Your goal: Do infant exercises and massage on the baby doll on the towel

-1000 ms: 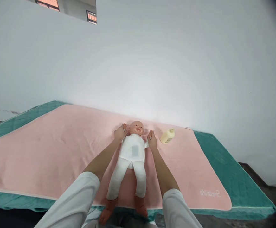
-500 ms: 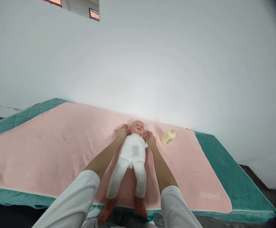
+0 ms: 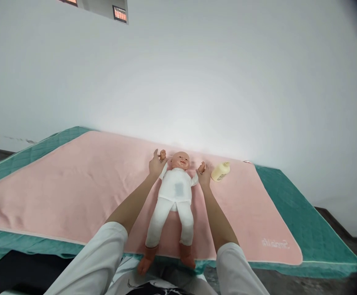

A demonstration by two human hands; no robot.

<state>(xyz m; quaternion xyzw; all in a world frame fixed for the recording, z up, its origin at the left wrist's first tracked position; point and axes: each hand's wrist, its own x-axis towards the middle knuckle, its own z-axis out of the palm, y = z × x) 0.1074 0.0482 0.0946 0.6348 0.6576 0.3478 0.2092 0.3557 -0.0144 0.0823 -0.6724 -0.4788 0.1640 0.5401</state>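
Note:
A baby doll (image 3: 169,189) in a white top and white trousers lies on its back, head toward the wall, bare feet over the near edge. My left hand (image 3: 156,164) is closed around the doll's arm on the left, near its wrist, and the doll's small hand pokes out above my fingers. On the other side, my right hand (image 3: 204,178) grips the doll's other forearm, with that doll hand showing above my thumb. Both doll arms are spread out from its body. Just right of my right hand stands a pale yellow bottle (image 3: 219,172), slightly tilted in view.
A pink mat (image 3: 82,188) lies under the doll, over a green quilted mattress cover (image 3: 304,217). The white wall (image 3: 196,82) rises directly behind. A black object (image 3: 24,268) with a yellow mark is at the lower left.
My hands have moved apart, drawing the doll's arms outward from beside its head. My right hand is now closer to the bottle. The view has shifted slightly.

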